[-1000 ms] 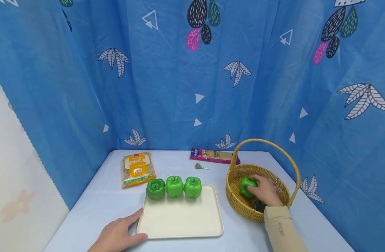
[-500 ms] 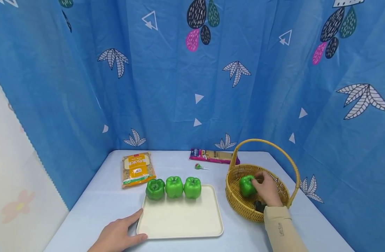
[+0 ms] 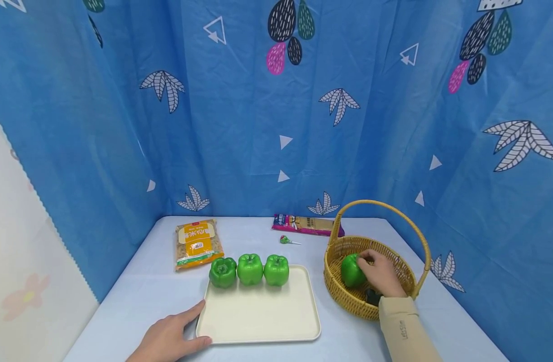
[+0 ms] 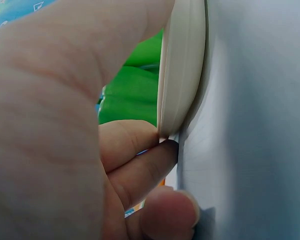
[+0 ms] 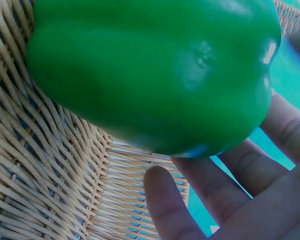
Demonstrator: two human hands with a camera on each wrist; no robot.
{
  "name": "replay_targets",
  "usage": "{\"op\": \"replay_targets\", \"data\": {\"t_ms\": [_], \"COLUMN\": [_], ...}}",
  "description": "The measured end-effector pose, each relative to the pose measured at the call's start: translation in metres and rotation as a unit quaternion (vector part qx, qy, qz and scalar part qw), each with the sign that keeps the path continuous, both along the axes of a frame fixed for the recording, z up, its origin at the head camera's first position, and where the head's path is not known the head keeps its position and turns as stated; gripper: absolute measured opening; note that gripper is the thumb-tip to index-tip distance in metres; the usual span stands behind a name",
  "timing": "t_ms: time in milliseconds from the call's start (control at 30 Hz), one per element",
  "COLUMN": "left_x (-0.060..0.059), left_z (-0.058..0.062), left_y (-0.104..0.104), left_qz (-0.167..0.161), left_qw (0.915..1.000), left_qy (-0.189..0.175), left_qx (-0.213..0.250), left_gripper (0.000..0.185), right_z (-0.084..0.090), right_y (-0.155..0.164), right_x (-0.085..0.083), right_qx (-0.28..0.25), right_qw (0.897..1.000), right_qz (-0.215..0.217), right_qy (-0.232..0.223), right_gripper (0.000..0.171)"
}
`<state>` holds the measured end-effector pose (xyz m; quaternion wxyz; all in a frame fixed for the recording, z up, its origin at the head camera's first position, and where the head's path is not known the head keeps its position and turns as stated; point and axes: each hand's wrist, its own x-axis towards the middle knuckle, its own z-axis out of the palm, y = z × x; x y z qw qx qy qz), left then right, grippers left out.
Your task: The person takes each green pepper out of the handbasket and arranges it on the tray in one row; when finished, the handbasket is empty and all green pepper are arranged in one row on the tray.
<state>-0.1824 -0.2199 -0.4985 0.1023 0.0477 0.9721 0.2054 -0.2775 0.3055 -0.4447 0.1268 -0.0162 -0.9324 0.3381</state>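
My left hand rests at the left side of the cream tray, thumb and fingers spread along its edge; the left wrist view shows fingertips against the rim. Three green bell peppers stand in a row at the tray's back edge, the leftmost darker. My right hand reaches into the wicker basket and holds a green bell pepper at its upper right. In the right wrist view this pepper fills much of the picture, fingers partly behind it and the little finger apart.
Something dark lies in the basket under my right hand. The basket's tall handle arches over it. At the back are a yellow food bag, a purple packet and a lollipop. A blue curtain encloses the table.
In the basket, the pepper has turned and shifted slightly left, and more of it shows. My right fingers have moved from over it to its upper right. My left hand stays put.
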Motion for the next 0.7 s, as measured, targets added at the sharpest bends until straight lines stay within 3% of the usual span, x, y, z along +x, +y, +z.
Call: {"op": "replay_targets", "data": {"t_ms": [100,200,400,700], "left_x": [-0.0002,-0.0005,-0.0002,0.0014], "left_z": [-0.0003,-0.0004,0.0004,0.0034], "left_y": [0.0004,0.0003,-0.0016,-0.0014], "left_qz": [-0.001,-0.002,-0.002,-0.008], "left_qw": [1.0,1.0,1.0,0.9999], "left_qy": [0.002,0.001,0.002,-0.005], "left_qx": [0.001,0.002,0.001,0.01], "left_gripper": [0.101,0.101,0.101,0.101], "right_z": [-0.0013,-0.0014,-0.0006,0.0011], "right_y": [-0.0003,-0.0003,-0.001,-0.0005], "right_x": [-0.0016,-0.0025,-0.0008,-0.0005], "right_qx": [0.006,0.004,0.008,0.005], "right_qw": [1.0,1.0,1.0,1.0], "right_qz": [0.0,0.002,0.0,0.007], "right_qy": [-0.008,-0.007,0.017,0.006], "right_gripper": [0.059,0.066,0.058,0.049]}}
